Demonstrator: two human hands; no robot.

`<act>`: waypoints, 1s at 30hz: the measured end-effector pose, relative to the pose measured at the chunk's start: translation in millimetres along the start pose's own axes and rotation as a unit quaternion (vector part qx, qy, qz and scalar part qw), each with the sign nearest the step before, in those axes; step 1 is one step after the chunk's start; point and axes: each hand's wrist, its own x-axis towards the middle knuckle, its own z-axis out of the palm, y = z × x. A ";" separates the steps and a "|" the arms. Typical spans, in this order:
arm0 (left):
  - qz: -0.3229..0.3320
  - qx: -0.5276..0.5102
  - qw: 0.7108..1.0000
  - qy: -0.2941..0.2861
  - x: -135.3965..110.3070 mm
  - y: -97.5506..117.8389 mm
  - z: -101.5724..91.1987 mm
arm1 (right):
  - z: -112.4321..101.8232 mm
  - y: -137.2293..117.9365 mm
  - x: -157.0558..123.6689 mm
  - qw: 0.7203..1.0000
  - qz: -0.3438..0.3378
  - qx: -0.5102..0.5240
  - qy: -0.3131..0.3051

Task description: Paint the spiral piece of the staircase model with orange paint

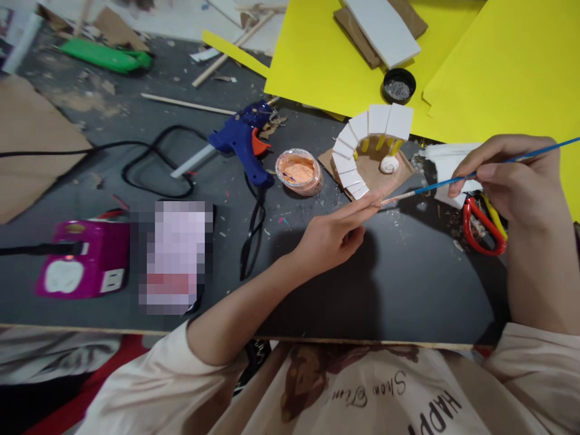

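thin brush (441, 183) — blue hndl (541, 151) w/ orangey tip (390, 200)

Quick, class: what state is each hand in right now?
Left hand: fingers at the base; grip can't be told.
Right hand: closed, holding the brush.

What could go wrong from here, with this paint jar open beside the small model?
The open paint jar stands near the left hand; a sideways move might tip it. The blue brush in the right hand has its tip close to the left fingertips, so it could smear them. The glue gun, if hot, might mark the nearby yellow paper.
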 end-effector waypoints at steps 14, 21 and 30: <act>-0.022 0.015 0.999 0.038 0.8 -1.7 -2.2 | -16.7 9.1 7.5 0.998 -0.009 -0.034 0.059; -0.028 0.039 0.998 0.048 0.6 -3.3 -1.0 | -21.5 14.7 8.2 0.996 -0.009 -0.062 0.065; -0.023 0.045 0.998 0.041 -1.2 -0.9 -0.6 | -10.1 18.0 7.7 0.995 -0.027 -0.069 0.073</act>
